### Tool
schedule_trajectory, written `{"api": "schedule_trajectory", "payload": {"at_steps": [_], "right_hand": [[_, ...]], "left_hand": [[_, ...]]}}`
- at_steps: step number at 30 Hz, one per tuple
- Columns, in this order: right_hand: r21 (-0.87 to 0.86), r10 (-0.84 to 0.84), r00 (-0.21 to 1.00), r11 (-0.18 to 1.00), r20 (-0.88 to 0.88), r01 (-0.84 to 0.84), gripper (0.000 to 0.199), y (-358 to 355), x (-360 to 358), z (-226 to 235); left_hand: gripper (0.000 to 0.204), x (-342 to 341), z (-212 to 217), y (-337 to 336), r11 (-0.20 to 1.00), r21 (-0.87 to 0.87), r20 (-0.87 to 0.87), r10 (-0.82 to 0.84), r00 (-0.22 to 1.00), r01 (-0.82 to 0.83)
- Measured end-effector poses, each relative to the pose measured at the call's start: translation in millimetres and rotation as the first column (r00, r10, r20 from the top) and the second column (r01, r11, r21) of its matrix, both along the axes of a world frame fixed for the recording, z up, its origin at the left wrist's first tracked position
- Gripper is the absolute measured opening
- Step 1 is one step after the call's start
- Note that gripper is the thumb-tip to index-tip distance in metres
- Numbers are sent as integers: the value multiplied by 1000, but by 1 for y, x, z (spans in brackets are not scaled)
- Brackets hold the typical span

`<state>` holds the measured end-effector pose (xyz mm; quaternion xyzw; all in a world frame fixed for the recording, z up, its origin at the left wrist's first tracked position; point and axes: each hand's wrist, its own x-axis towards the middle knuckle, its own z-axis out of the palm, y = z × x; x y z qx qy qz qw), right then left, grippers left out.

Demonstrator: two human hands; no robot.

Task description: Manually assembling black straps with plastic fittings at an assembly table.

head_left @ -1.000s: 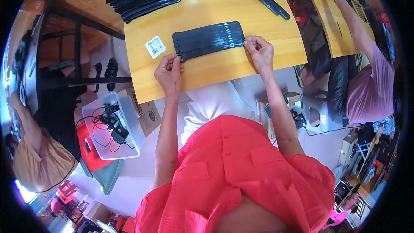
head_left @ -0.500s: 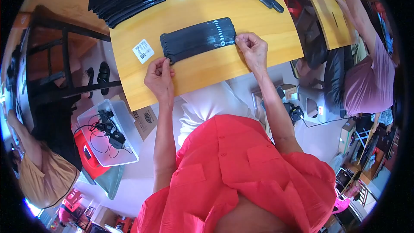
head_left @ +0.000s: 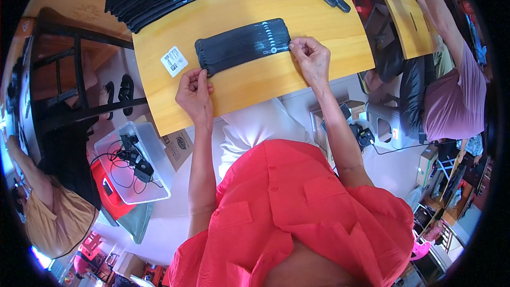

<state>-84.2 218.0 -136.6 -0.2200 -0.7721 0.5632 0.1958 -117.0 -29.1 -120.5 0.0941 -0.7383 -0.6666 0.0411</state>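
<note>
Head view shows the black bundle of straps (head_left: 243, 46) lying flat on the yellow table (head_left: 297, 82), barely shifted since a moment ago. Left hand (head_left: 194, 93) and right hand (head_left: 312, 58) (both unchanged) pinch its ends, so alignment seems ongoing.

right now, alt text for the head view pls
A person in a red shirt holds a flat black bundle on a wooden table, left hand and right hand pinching its ends. A white label lies beside it.
</note>
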Motion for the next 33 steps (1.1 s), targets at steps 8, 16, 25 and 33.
{"api": "schedule_trajectory", "payload": {"at_steps": [8,16,25,33], "right_hand": [[22,1,1000,1000,-17,-1,7,0,0,-1],[58,-5,1000,998,3,4,8,-2,1,4],[117,-16,1000,993,13,15,9,-4,0,9],[124,-21,1000,992,9,19,8,-3,-1,8]], "left_hand": [[5,0,1,2,1000,-16,-5,6,1000,-6],[6,1,2,2,998,-57,-6,12,1000,-12],[7,0,3,2,996,-86,9,13,1000,-13],[9,-2,4,5,994,-103,-3,32,999,-32]]}}
